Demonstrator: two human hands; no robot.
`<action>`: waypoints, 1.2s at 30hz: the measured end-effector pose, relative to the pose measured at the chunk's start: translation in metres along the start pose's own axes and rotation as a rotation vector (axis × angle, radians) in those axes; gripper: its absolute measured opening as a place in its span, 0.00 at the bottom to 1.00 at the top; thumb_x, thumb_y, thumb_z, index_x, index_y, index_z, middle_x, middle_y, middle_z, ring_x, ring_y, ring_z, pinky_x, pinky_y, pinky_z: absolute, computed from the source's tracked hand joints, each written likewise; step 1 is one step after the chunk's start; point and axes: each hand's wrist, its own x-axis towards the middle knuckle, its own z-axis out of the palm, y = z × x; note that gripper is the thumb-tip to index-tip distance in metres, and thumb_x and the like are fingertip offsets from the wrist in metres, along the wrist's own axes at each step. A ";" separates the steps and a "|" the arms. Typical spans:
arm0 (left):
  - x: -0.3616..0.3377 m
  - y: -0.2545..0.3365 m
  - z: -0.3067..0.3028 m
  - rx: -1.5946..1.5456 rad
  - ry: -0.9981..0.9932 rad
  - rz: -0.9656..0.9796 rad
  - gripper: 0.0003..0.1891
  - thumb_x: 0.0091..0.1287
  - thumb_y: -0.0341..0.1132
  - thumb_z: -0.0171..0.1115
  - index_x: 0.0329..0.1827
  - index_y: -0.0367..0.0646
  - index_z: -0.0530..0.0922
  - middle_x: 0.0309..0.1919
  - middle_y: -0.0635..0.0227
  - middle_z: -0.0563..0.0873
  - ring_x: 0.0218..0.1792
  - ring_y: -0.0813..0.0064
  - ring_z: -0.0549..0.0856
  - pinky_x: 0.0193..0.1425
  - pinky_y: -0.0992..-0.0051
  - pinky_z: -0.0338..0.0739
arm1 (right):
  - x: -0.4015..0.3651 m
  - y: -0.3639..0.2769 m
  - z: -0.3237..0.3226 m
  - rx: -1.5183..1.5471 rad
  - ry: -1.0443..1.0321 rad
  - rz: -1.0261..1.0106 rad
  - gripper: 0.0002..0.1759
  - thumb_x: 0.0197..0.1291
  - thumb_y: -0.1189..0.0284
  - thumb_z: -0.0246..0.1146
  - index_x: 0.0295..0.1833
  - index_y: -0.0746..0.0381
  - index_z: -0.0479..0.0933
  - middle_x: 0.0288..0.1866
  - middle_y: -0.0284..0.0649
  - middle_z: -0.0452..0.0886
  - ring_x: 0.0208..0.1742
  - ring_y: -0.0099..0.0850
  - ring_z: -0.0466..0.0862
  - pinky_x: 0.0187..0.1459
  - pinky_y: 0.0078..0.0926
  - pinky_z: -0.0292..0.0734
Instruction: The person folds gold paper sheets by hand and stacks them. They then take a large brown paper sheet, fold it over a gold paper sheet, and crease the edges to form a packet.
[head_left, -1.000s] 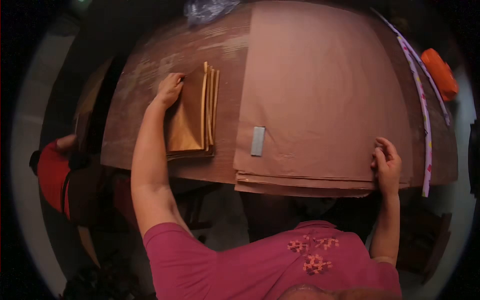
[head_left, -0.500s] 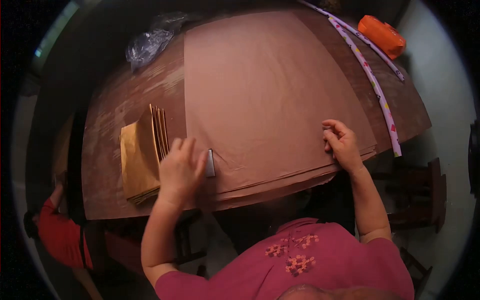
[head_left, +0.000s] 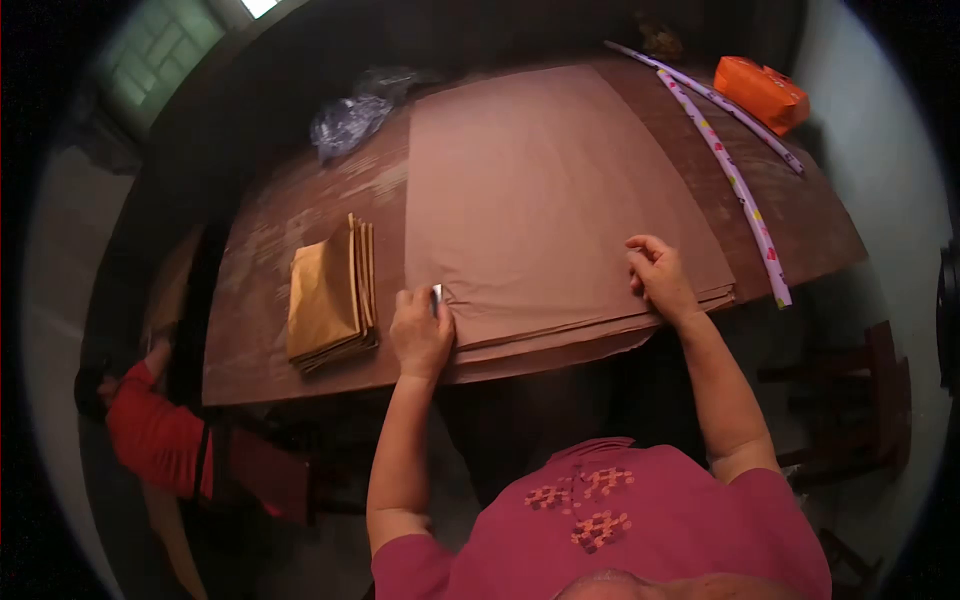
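Note:
A stack of large brown paper sheets [head_left: 550, 200] lies on the wooden table [head_left: 260, 270]. At its near left corner, my left hand [head_left: 422, 325] rests with curled fingers over a small metallic piece [head_left: 437, 297]; the paper is wrinkled beside it. Above the near right part of the stack is my right hand [head_left: 660, 278], its fingers bent and slightly apart, with nothing visible in them. Folded gold-brown paper pieces [head_left: 325, 305] stand in a pile left of my left hand.
Two patterned rolls [head_left: 735, 185] and an orange package [head_left: 760, 95] lie at the right. Clear plastic [head_left: 350, 125] is at the back left. A person in red [head_left: 160, 430] is at far left, a wooden chair [head_left: 880, 400] at right.
My left hand has come down from beside the gold-brown pile onto the sheets' left corner, over the metallic piece. The whole view has shifted. My right hand stays near the right edge.

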 end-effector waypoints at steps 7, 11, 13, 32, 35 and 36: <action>0.001 -0.013 0.007 -0.157 0.032 -0.129 0.16 0.57 0.37 0.71 0.45 0.41 0.77 0.34 0.59 0.83 0.35 0.58 0.85 0.41 0.62 0.80 | 0.001 0.004 -0.005 0.123 0.002 -0.006 0.16 0.71 0.73 0.58 0.60 0.67 0.76 0.37 0.34 0.79 0.29 0.17 0.80 0.24 0.13 0.73; 0.009 -0.023 0.005 -0.211 -0.137 -0.299 0.15 0.56 0.36 0.73 0.39 0.39 0.76 0.26 0.63 0.82 0.27 0.69 0.83 0.35 0.69 0.79 | 0.004 0.008 -0.014 0.354 -0.038 0.021 0.15 0.73 0.71 0.58 0.60 0.66 0.75 0.39 0.34 0.79 0.33 0.19 0.81 0.29 0.13 0.76; 0.014 -0.020 -0.004 -0.200 -0.128 -0.295 0.13 0.56 0.34 0.73 0.35 0.39 0.76 0.24 0.68 0.81 0.26 0.77 0.80 0.32 0.74 0.76 | 0.008 0.007 -0.018 0.494 -0.051 0.061 0.15 0.74 0.71 0.58 0.60 0.66 0.75 0.40 0.35 0.79 0.35 0.20 0.82 0.32 0.15 0.78; 0.203 -0.099 0.052 0.264 -0.165 -0.349 0.13 0.57 0.43 0.65 0.32 0.40 0.81 0.33 0.47 0.87 0.40 0.45 0.87 0.46 0.54 0.80 | -0.035 -0.001 -0.076 0.876 -0.211 0.023 0.22 0.76 0.66 0.52 0.67 0.69 0.70 0.56 0.48 0.81 0.53 0.35 0.85 0.54 0.32 0.83; 0.219 -0.111 0.076 0.411 -0.230 -0.315 0.15 0.60 0.43 0.64 0.38 0.39 0.84 0.41 0.44 0.88 0.49 0.44 0.86 0.54 0.53 0.80 | -0.048 0.003 -0.088 0.758 -0.177 0.049 0.21 0.75 0.69 0.53 0.66 0.69 0.71 0.55 0.47 0.82 0.50 0.34 0.86 0.53 0.32 0.83; 0.223 -0.117 0.081 0.393 -0.258 -0.266 0.16 0.61 0.44 0.65 0.39 0.37 0.84 0.43 0.43 0.87 0.49 0.42 0.86 0.56 0.51 0.78 | -0.057 0.006 -0.099 0.675 -0.133 0.049 0.20 0.74 0.71 0.53 0.66 0.69 0.71 0.55 0.47 0.82 0.50 0.33 0.86 0.53 0.33 0.83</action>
